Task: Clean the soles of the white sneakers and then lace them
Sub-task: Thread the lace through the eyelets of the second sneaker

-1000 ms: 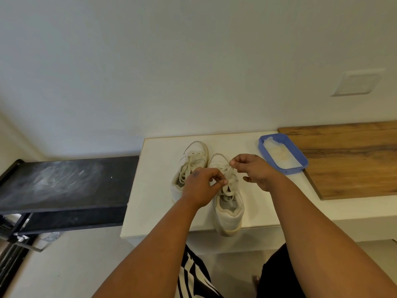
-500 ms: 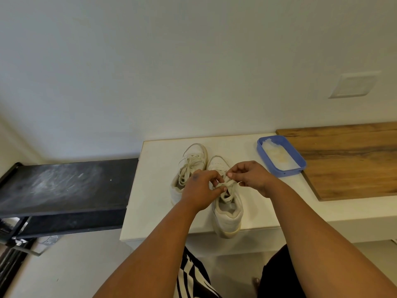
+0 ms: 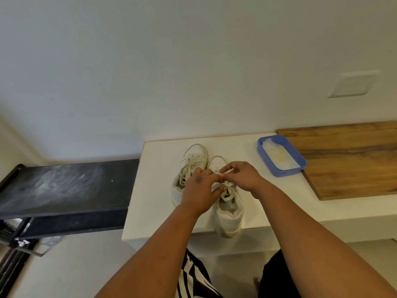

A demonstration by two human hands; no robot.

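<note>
Two white sneakers stand side by side on a white counter (image 3: 154, 203), toes toward the wall. The left sneaker (image 3: 193, 162) has its laces lying loose over the tongue. The right sneaker (image 3: 228, 214) has its heel at the counter's front edge. Both hands meet over the right sneaker's lacing. My left hand (image 3: 199, 190) pinches a lace (image 3: 225, 195) near the eyelets. My right hand (image 3: 242, 177) holds the lace's tip between thumb and fingers. The hands hide most of the right sneaker's front.
A blue plastic tray (image 3: 263, 154) holding something white sits right of the sneakers, beside a wooden board (image 3: 352, 160). A dusty black shelf (image 3: 64, 186) adjoins the counter on the left. A white wall plate (image 3: 352, 83) is on the wall.
My right hand has moved left and closer to my left hand, so both now meet over the right sneaker's laces. The sneakers have not moved.
</note>
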